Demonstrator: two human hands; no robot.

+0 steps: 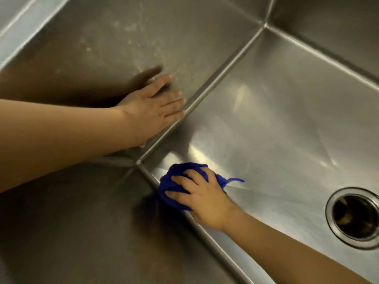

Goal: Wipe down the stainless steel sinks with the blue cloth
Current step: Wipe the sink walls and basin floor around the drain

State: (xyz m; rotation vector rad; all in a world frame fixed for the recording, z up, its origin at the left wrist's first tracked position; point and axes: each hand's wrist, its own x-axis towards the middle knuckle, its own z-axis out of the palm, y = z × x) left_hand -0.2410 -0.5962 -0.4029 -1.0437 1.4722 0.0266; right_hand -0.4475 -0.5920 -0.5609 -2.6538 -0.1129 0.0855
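I look down into a stainless steel sink [276,111]. My right hand [202,198] grips a bunched blue cloth [176,181] and presses it on the sink floor near the bottom left corner, against the near wall's lower edge. My left hand [151,107] lies flat with straight fingers on the sink's left wall [114,37], its fingertips just above the seam with the floor. Whitish streaks show on that wall above the hand.
A round metal drain [355,217] opens in the floor at the right edge of view. The near wall [71,232] is dark and shadowed at lower left. The far wall [328,23] rises at top right. A strip of rim [18,23] shows at top left.
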